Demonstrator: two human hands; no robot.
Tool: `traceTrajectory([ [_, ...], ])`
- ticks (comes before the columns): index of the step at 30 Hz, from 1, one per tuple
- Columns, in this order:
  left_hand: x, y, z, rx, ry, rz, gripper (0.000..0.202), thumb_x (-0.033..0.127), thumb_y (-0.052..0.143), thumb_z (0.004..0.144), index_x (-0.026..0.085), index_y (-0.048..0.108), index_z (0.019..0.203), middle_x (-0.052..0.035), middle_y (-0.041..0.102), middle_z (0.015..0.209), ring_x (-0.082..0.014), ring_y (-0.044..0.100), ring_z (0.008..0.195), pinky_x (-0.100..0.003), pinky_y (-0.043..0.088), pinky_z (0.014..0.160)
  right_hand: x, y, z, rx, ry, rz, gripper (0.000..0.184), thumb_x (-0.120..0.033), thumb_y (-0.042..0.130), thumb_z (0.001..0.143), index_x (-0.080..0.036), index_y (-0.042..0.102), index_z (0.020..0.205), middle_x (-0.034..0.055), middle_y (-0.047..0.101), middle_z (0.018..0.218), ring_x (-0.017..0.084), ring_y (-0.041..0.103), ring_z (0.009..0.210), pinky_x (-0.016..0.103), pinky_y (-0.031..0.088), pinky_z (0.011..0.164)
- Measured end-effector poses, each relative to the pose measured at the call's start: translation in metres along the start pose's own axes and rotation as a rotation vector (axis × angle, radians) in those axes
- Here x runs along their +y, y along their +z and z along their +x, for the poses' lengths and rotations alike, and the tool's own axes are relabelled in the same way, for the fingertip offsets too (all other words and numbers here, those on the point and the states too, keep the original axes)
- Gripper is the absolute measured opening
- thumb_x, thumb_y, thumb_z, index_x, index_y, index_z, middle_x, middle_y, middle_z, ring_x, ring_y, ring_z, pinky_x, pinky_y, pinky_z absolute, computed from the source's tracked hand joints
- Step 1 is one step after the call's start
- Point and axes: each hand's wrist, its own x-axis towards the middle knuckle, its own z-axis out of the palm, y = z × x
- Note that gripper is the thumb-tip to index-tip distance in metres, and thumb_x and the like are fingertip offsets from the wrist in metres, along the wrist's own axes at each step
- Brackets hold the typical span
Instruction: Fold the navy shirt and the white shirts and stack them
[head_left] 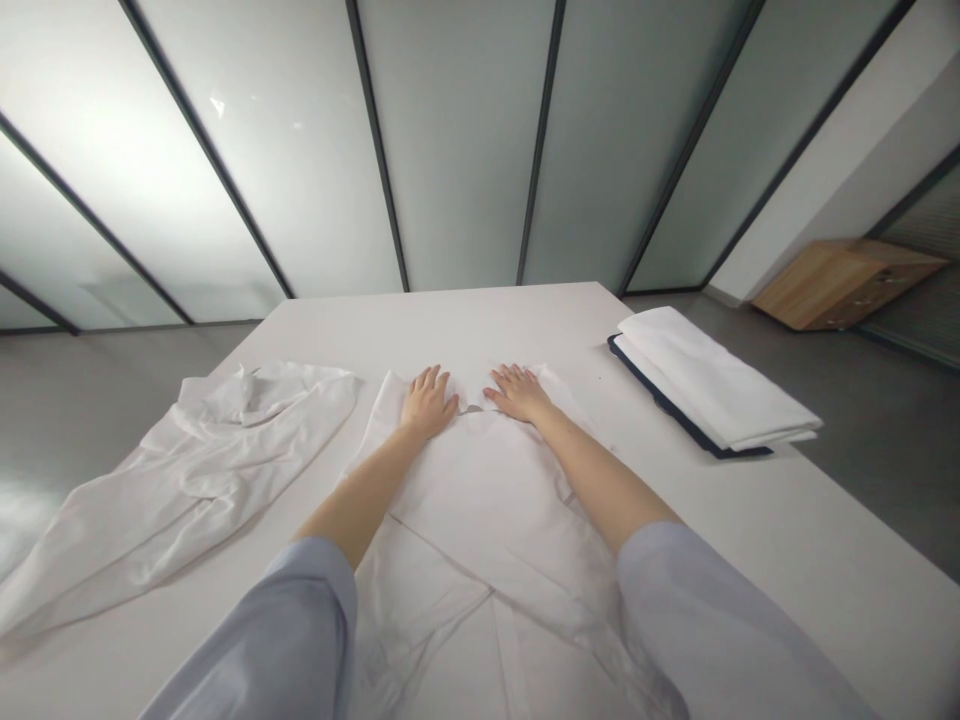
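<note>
Although the cloth looks smooth near the hands, some risk stays on the white table [457, 325]. At the left side of the table lies a crumpled white shirt [202, 470], which neither hand touches. In the middle of the table lies a flattened white garment [487, 500], and both hands rest on its far part. The left hand [429, 403] is flat and open, with the fingers a little spread, and the right hand [517, 392] is the same; they press on the cloth but do not grip it. At the right side of the table sits a folded white stack [712, 380] on a dark navy backing [660, 402]. A pressing palm that slides could wrinkle the garment or pull it out of line, and a bump could push the stack over the table edge.
</note>
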Motion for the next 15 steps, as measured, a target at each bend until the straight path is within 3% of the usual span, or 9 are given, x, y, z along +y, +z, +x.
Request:
traceTrajectory([
  [4, 0.015, -0.012, -0.034, -0.096, 0.061, -0.004, 0.056, 0.049, 0.043, 0.091, 0.022, 0.047, 0.140, -0.0106, 0.034, 0.155, -0.0304, 0.023, 0.145, -0.047, 0.026, 0.115, 0.000, -0.001, 0.002, -0.001, -0.012, 0.012, 0.069, -0.062, 0.023, 0.096, -0.020, 0.036, 0.149, 0.0109, 0.029, 0.158, 0.029, 0.021, 0.146, 0.047, 0.013, 0.117],
  [9, 0.040, -0.008, -0.076, -0.323, 0.007, -0.013, 0.076, 0.068, 0.032, 0.088, 0.026, 0.028, 0.152, -0.0125, 0.018, 0.161, -0.0395, 0.010, 0.147, -0.065, 0.016, 0.111, -0.001, -0.004, 0.002, 0.091, -0.009, 0.037, 0.064, -0.057, 0.038, 0.094, -0.018, 0.042, 0.145, 0.0140, 0.031, 0.156, 0.031, 0.021, 0.145, 0.048, 0.016, 0.116],
  [12, 0.043, -0.001, -0.076, -0.303, 0.015, -0.007, 0.080, 0.071, 0.026, 0.088, 0.025, 0.024, 0.154, -0.0131, 0.014, 0.162, -0.0407, 0.009, 0.147, -0.067, 0.011, 0.111, 0.001, -0.009, -0.004, 0.204, -0.023, 0.024, 0.058, -0.048, 0.041, 0.096, -0.014, 0.045, 0.142, 0.0156, 0.033, 0.155, 0.030, 0.022, 0.145, 0.046, 0.016, 0.116],
  [15, 0.038, 0.004, -0.059, -0.298, 0.021, -0.011, 0.081, 0.072, 0.025, 0.088, 0.025, 0.023, 0.154, -0.0130, 0.013, 0.162, -0.0401, 0.009, 0.147, -0.067, 0.010, 0.111, 0.004, -0.017, -0.017, 0.252, -0.045, 0.016, 0.054, -0.042, 0.040, 0.096, -0.013, 0.047, 0.141, 0.0160, 0.037, 0.153, 0.030, 0.026, 0.143, 0.044, 0.018, 0.115],
])
